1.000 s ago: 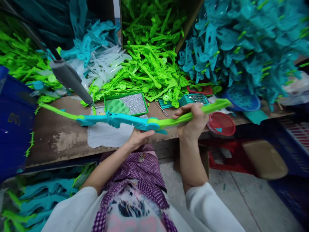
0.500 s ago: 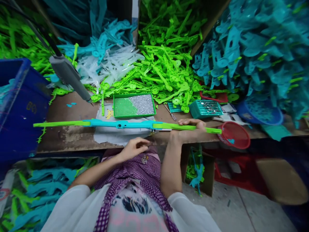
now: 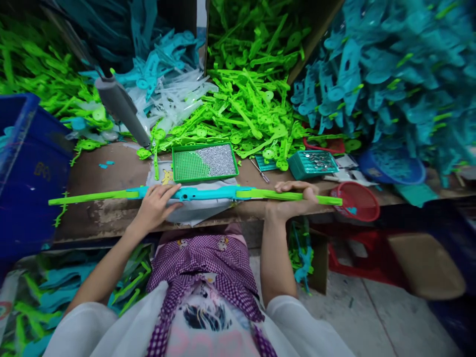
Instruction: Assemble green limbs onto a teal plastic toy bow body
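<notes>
A long, thin plastic bar, blue in the middle with a green arm at each end [image 3: 208, 193], lies level across the front of the bench. My right hand [image 3: 288, 201] is closed around its right green arm. On the left part of the blue section, my left hand [image 3: 158, 202] has its fingers over the top and its thumb below. Under the right joint a thin shiny metal piece shows, too small to make out. Behind the bar, a grey powered screwdriver [image 3: 121, 106] hangs tip down. A green tray [image 3: 173, 166] of small metal pieces sits just beyond.
Heaped green plastic arms [image 3: 245, 109] and blue parts [image 3: 386, 74] fill the back. A blue crate [image 3: 37, 163] stands at the left. To the right are a teal basket [image 3: 308, 174] with metal parts, a red basket [image 3: 366, 216], a blue basin [image 3: 416, 173] and a hand screwdriver [image 3: 264, 177].
My left hand has moved up and left from my lap onto the blue section and taken hold of it. The bar's left end has dipped slightly. The hanging screwdriver has swung right.
</notes>
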Motion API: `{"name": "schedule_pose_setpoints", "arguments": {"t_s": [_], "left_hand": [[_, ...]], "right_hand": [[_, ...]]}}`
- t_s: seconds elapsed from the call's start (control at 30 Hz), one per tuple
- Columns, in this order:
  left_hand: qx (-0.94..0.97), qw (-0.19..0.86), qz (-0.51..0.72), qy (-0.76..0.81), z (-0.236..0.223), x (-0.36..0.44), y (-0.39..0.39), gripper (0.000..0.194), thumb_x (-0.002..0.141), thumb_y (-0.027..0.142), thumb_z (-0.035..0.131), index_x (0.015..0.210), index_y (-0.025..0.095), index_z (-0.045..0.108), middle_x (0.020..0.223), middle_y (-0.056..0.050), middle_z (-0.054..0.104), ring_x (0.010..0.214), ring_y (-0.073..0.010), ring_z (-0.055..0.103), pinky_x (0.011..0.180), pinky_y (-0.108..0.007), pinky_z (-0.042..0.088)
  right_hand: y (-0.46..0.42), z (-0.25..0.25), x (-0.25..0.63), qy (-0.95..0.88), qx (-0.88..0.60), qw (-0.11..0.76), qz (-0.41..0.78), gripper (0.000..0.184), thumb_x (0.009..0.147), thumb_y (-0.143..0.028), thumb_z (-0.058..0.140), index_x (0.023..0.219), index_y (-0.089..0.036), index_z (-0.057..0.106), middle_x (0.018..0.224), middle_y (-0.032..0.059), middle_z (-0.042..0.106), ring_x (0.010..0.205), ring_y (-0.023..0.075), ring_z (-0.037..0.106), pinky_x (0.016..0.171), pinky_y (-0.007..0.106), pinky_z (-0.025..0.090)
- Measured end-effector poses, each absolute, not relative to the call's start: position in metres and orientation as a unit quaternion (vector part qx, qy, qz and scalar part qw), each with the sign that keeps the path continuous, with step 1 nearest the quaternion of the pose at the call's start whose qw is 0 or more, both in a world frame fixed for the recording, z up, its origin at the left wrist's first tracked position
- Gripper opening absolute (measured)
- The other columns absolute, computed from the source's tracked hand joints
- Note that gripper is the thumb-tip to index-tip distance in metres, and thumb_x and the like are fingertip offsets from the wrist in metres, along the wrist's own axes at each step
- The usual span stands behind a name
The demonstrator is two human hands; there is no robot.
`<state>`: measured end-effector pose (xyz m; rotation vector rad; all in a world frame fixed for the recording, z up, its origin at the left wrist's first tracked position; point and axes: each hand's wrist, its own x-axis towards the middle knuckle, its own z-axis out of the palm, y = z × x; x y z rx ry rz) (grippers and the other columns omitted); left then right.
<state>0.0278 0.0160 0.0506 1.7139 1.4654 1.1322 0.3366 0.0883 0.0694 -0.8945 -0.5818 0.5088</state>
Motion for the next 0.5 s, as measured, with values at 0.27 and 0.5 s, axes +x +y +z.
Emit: {"name": "schedule_pose_setpoints", "arguments": {"t_s": [0.27, 0.5], "left_hand": [[0.667, 0.321, 0.429, 0.517, 0.062, 0.101, 0.021, 0.033, 0.071, 0.027, 0.08, 0.103, 0.029, 0.074, 0.105, -0.007, 0.073, 0.109, -0.0327, 0.06, 0.108, -0.048, 0.022], [0.759, 0.201, 0.333, 0.522, 0.059, 0.107, 0.029, 0.024, 0.09, 0.036, 0.06, 0.109, 0.026, 0.071, 0.109, -0.005, 0.073, 0.101, -0.0256, 0.063, 0.106, -0.045, 0.021]], "right_hand": [[0.077, 0.077, 0.334, -0.255, -0.386, 0.854, 0.238, 0.013, 0.067, -0.032, 0.04, 0.06, -0.022, 0.044, 0.042, -0.0072, 0.04, 0.036, 0.0091, 0.037, 0.043, 0.022, 0.034], [0.072, 0.068, 0.342, -0.248, -0.394, 0.85, 0.247, 0.011, 0.07, -0.028, 0.039, 0.061, -0.022, 0.042, 0.043, -0.0069, 0.038, 0.037, 0.0092, 0.037, 0.042, 0.021, 0.034]]}}
